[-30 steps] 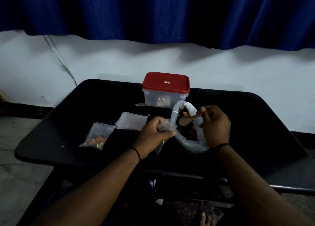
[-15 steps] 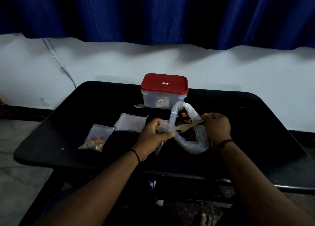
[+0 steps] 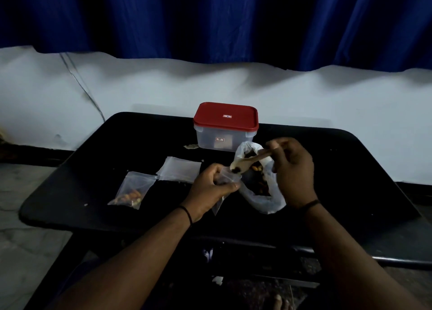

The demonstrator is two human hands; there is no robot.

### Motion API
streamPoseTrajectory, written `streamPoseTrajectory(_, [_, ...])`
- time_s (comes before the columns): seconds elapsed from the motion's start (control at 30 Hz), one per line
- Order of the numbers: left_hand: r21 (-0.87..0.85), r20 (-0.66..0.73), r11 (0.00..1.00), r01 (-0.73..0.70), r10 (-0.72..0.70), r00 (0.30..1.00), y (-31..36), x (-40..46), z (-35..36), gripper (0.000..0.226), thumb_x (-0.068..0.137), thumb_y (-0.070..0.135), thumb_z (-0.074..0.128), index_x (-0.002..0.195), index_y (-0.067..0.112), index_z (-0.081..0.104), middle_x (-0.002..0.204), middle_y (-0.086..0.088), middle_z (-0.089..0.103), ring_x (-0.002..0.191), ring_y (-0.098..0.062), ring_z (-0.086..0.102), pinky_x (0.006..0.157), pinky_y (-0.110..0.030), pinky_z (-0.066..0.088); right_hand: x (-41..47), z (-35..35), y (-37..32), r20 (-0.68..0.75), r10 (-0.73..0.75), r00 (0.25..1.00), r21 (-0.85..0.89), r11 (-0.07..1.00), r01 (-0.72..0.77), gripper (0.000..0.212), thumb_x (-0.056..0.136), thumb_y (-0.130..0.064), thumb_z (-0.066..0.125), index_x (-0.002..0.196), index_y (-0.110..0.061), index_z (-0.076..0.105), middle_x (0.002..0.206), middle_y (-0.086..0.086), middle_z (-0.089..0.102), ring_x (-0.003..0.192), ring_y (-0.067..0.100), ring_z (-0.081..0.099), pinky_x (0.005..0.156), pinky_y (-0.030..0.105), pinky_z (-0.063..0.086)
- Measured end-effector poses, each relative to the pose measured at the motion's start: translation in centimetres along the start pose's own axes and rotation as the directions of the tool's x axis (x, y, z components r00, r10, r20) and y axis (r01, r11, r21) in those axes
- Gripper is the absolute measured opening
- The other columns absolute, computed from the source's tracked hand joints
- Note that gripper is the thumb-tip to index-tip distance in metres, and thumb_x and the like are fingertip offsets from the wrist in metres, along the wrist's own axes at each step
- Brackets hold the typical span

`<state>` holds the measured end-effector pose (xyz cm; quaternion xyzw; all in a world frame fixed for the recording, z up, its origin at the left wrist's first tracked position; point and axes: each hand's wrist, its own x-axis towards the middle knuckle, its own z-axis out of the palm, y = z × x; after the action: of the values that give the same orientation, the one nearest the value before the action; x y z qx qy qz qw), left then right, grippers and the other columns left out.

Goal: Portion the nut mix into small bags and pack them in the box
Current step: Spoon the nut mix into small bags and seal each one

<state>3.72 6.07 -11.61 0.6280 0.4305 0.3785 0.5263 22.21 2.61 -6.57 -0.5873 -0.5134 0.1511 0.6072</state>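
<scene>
On the black, round-cornered bench the person's left hand is closed around the mouth of a small clear plastic bag, pinching it between thumb and fingers so that the bag's lower corner hangs down toward the bench top. The right hand grips the handle of a pale wooden spoon between its fingertips; the spoon slants down to the left, its bowl carrying a few dark pieces of nut mix and sitting right at the opening of the small bag. Just under and to the right of the spoon lies a large crumpled clear plastic bag of nut mix, its mouth open, with brown and orange nuts showing inside. To the left on the bench, a small clear zip bag already filled with nuts lies flat, and just beside it on the right a flat stack of empty clear bags rests, touching or nearly touching its corner. At the far middle of the bench stands a clear rectangular plastic box with a red lid, the lid on. Each wrist wears a thin dark band. Behind the bench are a pale wall and a deep blue curtain.
</scene>
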Motion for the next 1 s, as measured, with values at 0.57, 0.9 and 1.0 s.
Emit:
streamPoseTrajectory(0.57, [0.046, -0.011, 0.997, -0.068, 0.068, 0.998, -0.5, 0.3, 0.1, 0.032, 0.083, 0.017, 0.078, 0.110, 0.017, 0.060, 0.107, 0.004, 0.070, 0.100, -0.004, 0.066, 0.084, -0.020, 0.054, 0.1, -1.8, 0.8, -0.029, 0.002, 1.000, -0.412, 0.911, -0.014, 0.009, 0.097, -0.026, 0.055, 0.096, -0.022, 0.064, 0.079, -0.004, 0.068, 0.075, 0.018, 0.066, 0.066, 0.038, 0.054])
streamPoseTrajectory(0.9, [0.089, -0.028, 0.993, -0.076, 0.078, 0.997, -0.2, 0.0, 0.2, 0.027, 0.084, 0.018, 0.076, 0.105, 0.024, 0.060, 0.101, 0.011, 0.069, 0.091, 0.005, 0.065, 0.078, -0.016, 0.053, 0.4, -0.6, 1.8, 0.059, 0.116, 0.991, -0.496, 0.866, -0.072, 0.013, 0.097, -0.026, 0.053, 0.092, -0.020, 0.064, 0.080, -0.001, 0.067, 0.074, 0.020, 0.062, 0.060, 0.028, 0.046])
streamPoseTrajectory(1.0, [0.079, -0.028, 0.994, -0.079, 0.081, 0.996, -0.1, 0.0, 0.0, 0.025, 0.084, 0.017, 0.077, 0.099, 0.028, 0.060, 0.098, 0.012, 0.069, 0.089, 0.005, 0.065, 0.079, -0.017, 0.054, 0.7, -0.2, 2.6, 0.020, 0.241, 0.970, -0.419, 0.883, -0.211, 0.016, 0.096, -0.022, 0.055, 0.091, -0.015, 0.069, 0.079, -0.002, 0.065, 0.073, 0.014, 0.059, 0.057, 0.021, 0.039])
